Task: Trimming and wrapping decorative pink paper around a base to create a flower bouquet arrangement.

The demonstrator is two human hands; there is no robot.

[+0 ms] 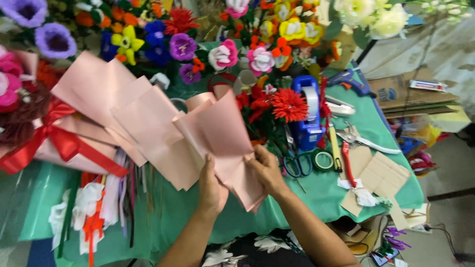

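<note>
A: Both hands are on the pink wrapping paper (217,133) right now, low in the middle, over the green tablecloth (316,193).

B: And the grip?

A: The left hand (212,187) lies under the lower fold, thumb pressed flat on top, so the sheet is pinched between thumb and palm. The right hand (267,170) has its fingers curled together over the paper's right edge, thumb tucked against the sheet.

B: Where does the paper sit?

A: It fans up and left from the hands in several overlapping sheets, and its top corner touches the red flowers (282,105).

B: Risks?

A: I'd say the fan could slide apart, since only the bottom corner is held. A tight pinch could also crease that glossy sheet. And the stems are close behind, so a push forward might knock the red blooms.

B: Anything nearby to snag on?

A: The blue tape dispenser (308,116) and the scissors (297,165) lie just right of the right hand. The finished bouquet with a red ribbon (54,143) sits well to the left.
</note>
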